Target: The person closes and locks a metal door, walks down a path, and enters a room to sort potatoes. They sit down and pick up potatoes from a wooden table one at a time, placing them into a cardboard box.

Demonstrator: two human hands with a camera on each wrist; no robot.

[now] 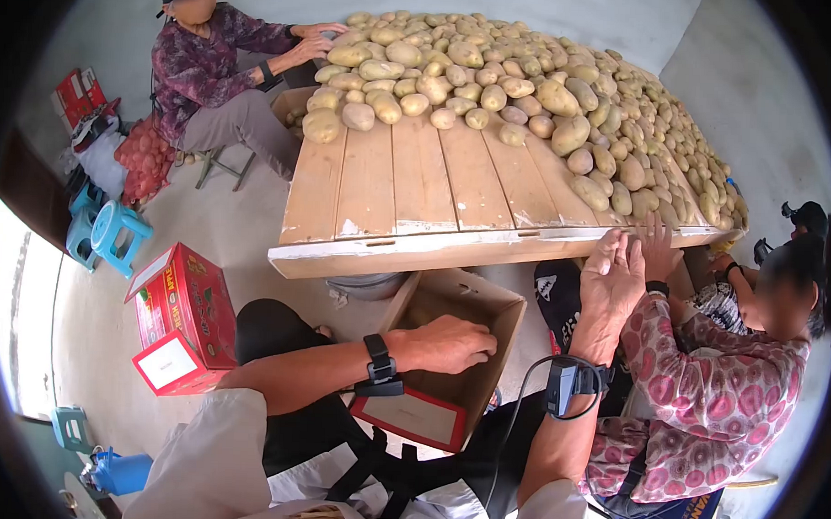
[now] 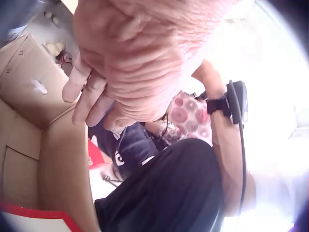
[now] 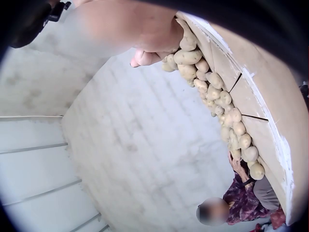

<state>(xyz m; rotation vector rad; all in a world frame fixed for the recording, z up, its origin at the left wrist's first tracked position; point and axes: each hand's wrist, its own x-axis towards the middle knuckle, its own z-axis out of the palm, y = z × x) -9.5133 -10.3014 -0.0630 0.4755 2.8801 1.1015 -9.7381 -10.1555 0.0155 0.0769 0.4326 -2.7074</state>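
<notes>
Left hand (image 1: 449, 343) in cardboard box (image 1: 487, 308) (right hand (image 1: 613, 283) raised)

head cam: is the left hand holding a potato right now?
No. The left hand rests over the rim of the open cardboard box with nothing in its fingers, and the potatoes lie up on the wooden table.
</notes>
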